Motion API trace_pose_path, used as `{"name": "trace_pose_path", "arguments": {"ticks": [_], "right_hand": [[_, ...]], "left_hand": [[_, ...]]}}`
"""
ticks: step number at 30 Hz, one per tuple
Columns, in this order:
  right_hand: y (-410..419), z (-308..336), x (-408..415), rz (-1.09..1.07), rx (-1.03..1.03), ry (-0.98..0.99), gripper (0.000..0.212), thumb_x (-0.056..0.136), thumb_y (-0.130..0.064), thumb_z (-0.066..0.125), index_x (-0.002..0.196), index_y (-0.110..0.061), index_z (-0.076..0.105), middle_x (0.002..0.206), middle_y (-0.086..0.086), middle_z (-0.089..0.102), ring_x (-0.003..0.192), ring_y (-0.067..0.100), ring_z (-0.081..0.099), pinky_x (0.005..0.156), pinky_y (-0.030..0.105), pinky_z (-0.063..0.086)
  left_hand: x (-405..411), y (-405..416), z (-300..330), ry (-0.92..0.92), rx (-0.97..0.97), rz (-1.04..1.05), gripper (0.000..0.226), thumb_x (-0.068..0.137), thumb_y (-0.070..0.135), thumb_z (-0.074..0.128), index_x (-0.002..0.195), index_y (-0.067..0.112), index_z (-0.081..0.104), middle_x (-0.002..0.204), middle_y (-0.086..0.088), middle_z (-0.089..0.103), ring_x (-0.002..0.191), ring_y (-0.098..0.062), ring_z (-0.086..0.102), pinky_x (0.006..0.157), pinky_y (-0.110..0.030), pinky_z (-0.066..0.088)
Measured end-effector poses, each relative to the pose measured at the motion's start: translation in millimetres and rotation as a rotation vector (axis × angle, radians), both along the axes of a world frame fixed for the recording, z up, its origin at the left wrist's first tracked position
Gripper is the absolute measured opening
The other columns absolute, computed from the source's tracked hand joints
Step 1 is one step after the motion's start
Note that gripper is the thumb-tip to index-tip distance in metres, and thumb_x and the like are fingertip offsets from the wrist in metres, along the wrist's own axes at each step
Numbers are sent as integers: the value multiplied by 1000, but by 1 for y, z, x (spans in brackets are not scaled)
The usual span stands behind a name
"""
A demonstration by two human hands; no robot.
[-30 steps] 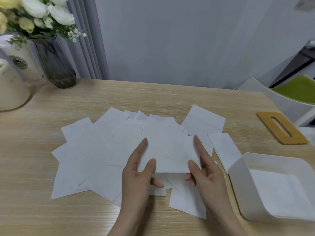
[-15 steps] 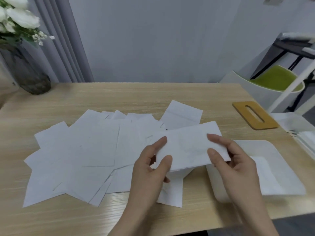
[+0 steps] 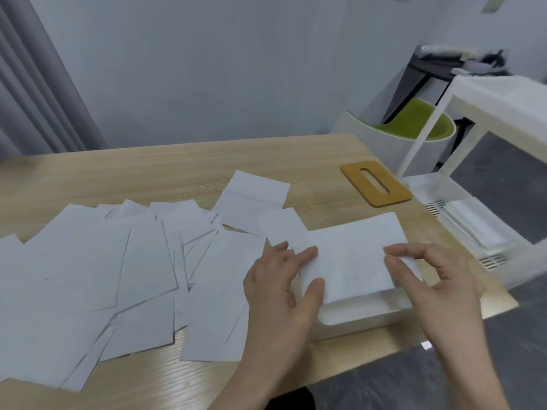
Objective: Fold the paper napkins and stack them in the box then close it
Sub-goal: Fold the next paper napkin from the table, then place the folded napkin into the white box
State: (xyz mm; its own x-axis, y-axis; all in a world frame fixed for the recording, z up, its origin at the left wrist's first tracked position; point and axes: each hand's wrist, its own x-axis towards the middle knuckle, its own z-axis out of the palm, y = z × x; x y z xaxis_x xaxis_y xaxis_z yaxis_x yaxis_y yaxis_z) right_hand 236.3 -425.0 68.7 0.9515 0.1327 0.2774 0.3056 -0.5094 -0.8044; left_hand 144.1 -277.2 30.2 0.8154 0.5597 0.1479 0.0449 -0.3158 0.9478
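Folded napkin (image 3: 349, 255): held over the open white box (image 3: 352, 316), which sits at the near right corner of the table (image 3: 177, 173). Its long axis runs left to right, matching the box below it. The left hand (image 3: 281, 288) pinches its left end, thumb on the near edge and fingers on top; the right hand (image 3: 429, 276) pinches its right end between thumb and forefinger, the other fingers loosely curled. Both hands are equally close to the box; the napkin lies between them and just above the rim. Judgement: the coming move is a straight lowering into the box, and it turns on keeping that long axis square with the box walls. Whether the napkin already touches the contents cannot be told.

Loose napkins (image 3: 118, 276) lie in an overlapping spread to the left of the hands, with one creased sheet (image 3: 251, 199) farther back. The wooden slotted lid (image 3: 375, 183) lies flat on the far right of the table, well apart from the box. A white tray (image 3: 461, 220) stands off the table's right edge.

Change against the earlier frames: the napkin was held over the spread of sheets, left of the box; it has since travelled right and now sits over the box. The view has swung right as well, and the flower vase is out of sight.
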Motion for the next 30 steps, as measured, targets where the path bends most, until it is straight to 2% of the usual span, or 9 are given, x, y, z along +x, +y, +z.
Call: {"name": "trace_pose_path", "arguments": {"ticks": [2, 4, 7, 9, 13, 17, 21, 26, 30], "right_hand": [[-6, -2, 5, -10, -63, -32, 26, 79, -20, 74, 74, -44, 65, 92, -39, 59, 104, -14, 40, 107, 49, 25], [-11, -8, 10, -38, -158, -63, 24, 79, -21, 74, 72, -41, 65, 85, -30, 63, 104, -18, 36, 106, 41, 15], [-14, -15, 13, -53, -312, -49, 20, 79, -22, 75, 75, -40, 66, 83, -27, 61, 105, -4, 41, 109, 38, 3], [-16, -20, 13, -46, -361, -44, 19, 80, -21, 74, 76, -39, 68, 80, -29, 59, 103, 0, 42, 109, 34, -3], [-19, -24, 16, -50, -360, -29, 23, 80, -16, 73, 76, -39, 70, 75, -29, 58, 97, -5, 41, 109, 30, -6], [-21, -26, 20, -72, -345, -13, 24, 82, -18, 70, 77, -41, 69, 77, -28, 60, 97, -6, 40, 109, 33, -1], [-20, -30, 21, -72, -431, -65, 21, 84, -17, 69, 80, -37, 71, 76, -30, 56, 94, -3, 38, 108, 35, 0], [-20, -37, 22, -54, -533, -123, 17, 83, -15, 70, 83, -32, 73, 75, -21, 56, 96, 3, 39, 108, 41, 1], [-20, -40, 24, -38, -563, -127, 16, 82, -14, 72, 82, -31, 74, 75, -20, 55, 95, 5, 42, 108, 43, 2]], "left_hand": [[4, -6, -6, -3, 91, 8, 30, 80, 41, 56, 107, 53, 57, 118, 49, 40, 126, 28, 12, 119, -45, 13], [8, -10, -11, 15, 194, 19, 36, 82, 48, 50, 115, 43, 60, 116, 33, 46, 134, 18, 15, 120, -40, -3], [10, -13, -15, 81, 333, 19, 56, 80, 56, 31, 123, 36, 61, 117, 25, 47, 140, 6, 17, 116, -32, -21], [10, -14, -14, 136, 425, 5, 58, 82, 54, 28, 124, 34, 62, 121, 18, 51, 142, -2, 21, 114, -35, -25], [10, -15, -12, 203, 571, -30, 46, 86, 42, 37, 115, 28, 69, 110, 13, 62, 137, -17, 41, 117, -46, -14], [11, -10, -13, 181, 607, -9, 40, 88, 38, 40, 111, 29, 71, 100, 17, 65, 132, -17, 48, 117, -50, -12], [13, -7, -9, 202, 722, -32, 37, 88, 35, 41, 106, 28, 73, 91, 16, 66, 126, -21, 54, 116, -55, -9], [18, -1, -6, 257, 813, -74, 38, 87, 36, 38, 89, 28, 74, 91, 13, 68, 126, -26, 55, 115, -58, -5], [21, 4, -4, 308, 843, -124, 42, 89, 40, 34, 87, 27, 74, 98, 13, 67, 133, -26, 49, 115, -57, -9]]}}
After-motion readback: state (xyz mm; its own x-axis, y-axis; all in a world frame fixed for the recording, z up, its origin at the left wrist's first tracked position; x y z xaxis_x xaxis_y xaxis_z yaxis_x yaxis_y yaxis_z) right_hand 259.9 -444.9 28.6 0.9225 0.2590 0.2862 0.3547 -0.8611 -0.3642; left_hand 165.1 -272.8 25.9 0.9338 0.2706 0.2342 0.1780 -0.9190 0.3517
